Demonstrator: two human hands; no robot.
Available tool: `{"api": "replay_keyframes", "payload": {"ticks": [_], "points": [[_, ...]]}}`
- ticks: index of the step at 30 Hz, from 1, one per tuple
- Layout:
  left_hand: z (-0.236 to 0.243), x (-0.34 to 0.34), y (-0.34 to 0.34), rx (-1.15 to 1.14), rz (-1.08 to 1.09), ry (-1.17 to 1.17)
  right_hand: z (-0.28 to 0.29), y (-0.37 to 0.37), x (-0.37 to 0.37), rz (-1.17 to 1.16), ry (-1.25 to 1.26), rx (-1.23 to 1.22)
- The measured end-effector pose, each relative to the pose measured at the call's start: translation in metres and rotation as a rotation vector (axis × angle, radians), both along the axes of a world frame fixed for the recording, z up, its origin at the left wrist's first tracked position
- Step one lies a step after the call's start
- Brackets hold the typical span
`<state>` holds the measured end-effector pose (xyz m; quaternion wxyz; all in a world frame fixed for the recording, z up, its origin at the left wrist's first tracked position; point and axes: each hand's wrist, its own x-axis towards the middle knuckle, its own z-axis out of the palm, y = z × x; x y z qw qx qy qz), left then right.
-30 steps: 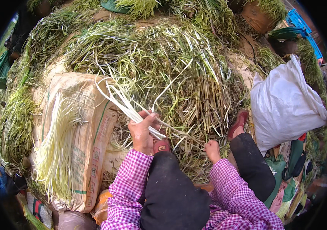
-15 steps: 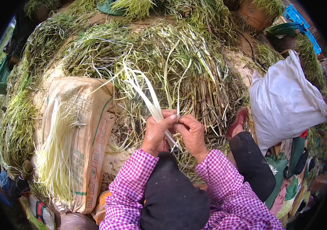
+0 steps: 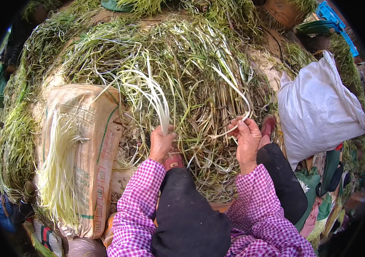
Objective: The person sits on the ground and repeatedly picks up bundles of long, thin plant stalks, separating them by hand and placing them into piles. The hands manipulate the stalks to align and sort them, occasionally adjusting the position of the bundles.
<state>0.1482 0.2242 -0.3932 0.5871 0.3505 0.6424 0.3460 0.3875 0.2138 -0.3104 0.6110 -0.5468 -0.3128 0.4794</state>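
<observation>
My left hand point(image 3: 162, 143) is closed round a small bunch of pale garlic chives point(image 3: 159, 105), whose white-yellow leaves fan out away from me. To the right and apart from it, my right hand point(image 3: 246, 137) pinches a single chive stalk point(image 3: 239, 92); it bends at my fingers, with its thin end pointing left. Beneath and beyond both hands spreads a heap of uncleaned green and brown chives point(image 3: 186, 81). At my left, a pile of pale yellow chives point(image 3: 60, 171) lies on a flattened tan woven sack point(image 3: 99, 162).
A full white sack point(image 3: 319, 113) stands at my right, beside my bent knee point(image 3: 281, 175). My red shoes point(image 3: 268, 127) are at the heap's near edge. More green chives point(image 3: 15, 150) lie along the far left. A blue crate point(image 3: 332, 21) and a brown basket point(image 3: 283, 15) are at the far right.
My hands have moved apart from where they met in the middle. The right one has gone right with one stalk, while the left keeps the bunch.
</observation>
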Motion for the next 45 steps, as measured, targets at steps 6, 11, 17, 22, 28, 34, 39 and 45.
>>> {"api": "replay_keyframes", "payload": {"ticks": [6,11,17,22,28,34,39,45], "points": [[0.026,-0.018,-0.007,0.064,0.144,-0.024,0.017,0.017,-0.01,0.116,-0.019,-0.046],[0.079,0.021,-0.009,0.283,-0.004,-0.529,0.038,0.031,-0.072,0.313,0.041,0.029],[0.093,0.011,-0.014,0.216,0.093,-0.679,0.05,0.04,-0.095,0.479,-0.039,0.107],[0.093,-0.013,-0.015,0.225,0.194,-1.084,0.026,0.029,-0.091,0.798,0.131,-0.104],[0.1,-0.043,-0.018,0.14,0.184,-0.964,0.009,-0.015,-0.104,0.891,0.348,-0.3],[0.09,-0.058,-0.011,0.149,0.435,-0.813,0.009,-0.04,-0.084,0.872,-0.402,0.027],[0.082,-0.104,0.013,0.232,0.653,-0.69,-0.038,-0.07,-0.046,0.815,-0.977,0.177],[0.084,-0.121,0.022,0.262,0.578,-0.623,-0.11,-0.095,-0.012,0.957,-1.284,-0.165]]}}
